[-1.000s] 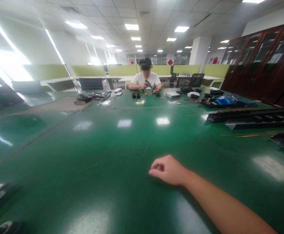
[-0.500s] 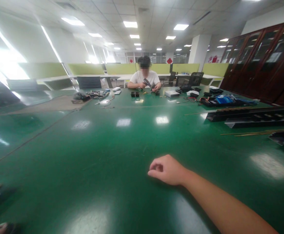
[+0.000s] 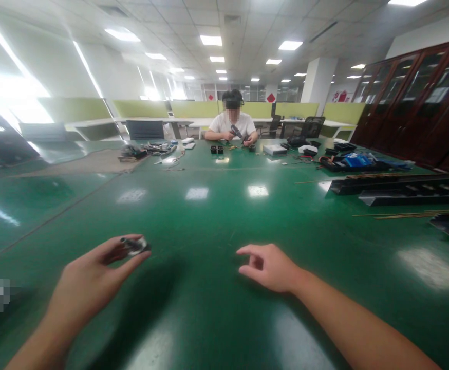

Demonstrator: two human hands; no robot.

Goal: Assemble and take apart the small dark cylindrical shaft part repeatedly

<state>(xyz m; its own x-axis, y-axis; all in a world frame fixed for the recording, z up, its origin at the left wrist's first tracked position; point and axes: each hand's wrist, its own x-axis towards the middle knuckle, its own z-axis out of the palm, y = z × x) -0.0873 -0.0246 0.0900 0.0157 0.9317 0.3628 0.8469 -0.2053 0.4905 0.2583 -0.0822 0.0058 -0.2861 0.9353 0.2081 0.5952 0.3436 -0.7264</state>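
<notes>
Clock face centred on the view, twelve pointing away from you. At eight o'clock, your left hand (image 3: 97, 267) is partly closed, thumb opposed to fingers, with a small dark-and-silver piece (image 3: 135, 246) pinched near the tips; the piece is too blurred to identify. It is raised over the green table (image 3: 193, 221), the hand's shadow falling apart from it, toward six. At five o'clock, your right hand (image 3: 268, 264) is loosely curled, a gap between thumb and index finger, with nothing visible in its grasp; whether its lower edge touches the table is unclear.

Likely hazards: the piece, held at one side by fingertips alone, could twist or slip if the pinch slackens. Dropped, it might bounce or roll, since the tabletop looks hard and glossy. Should the two hands meet out of line, the right fingertips could knock the piece loose. Reaching far toward three could snag the thin rods (image 3: 409, 213) beside the black channels (image 3: 401, 187); a co-worker (image 3: 230, 126) sits at twelve, well apart.
</notes>
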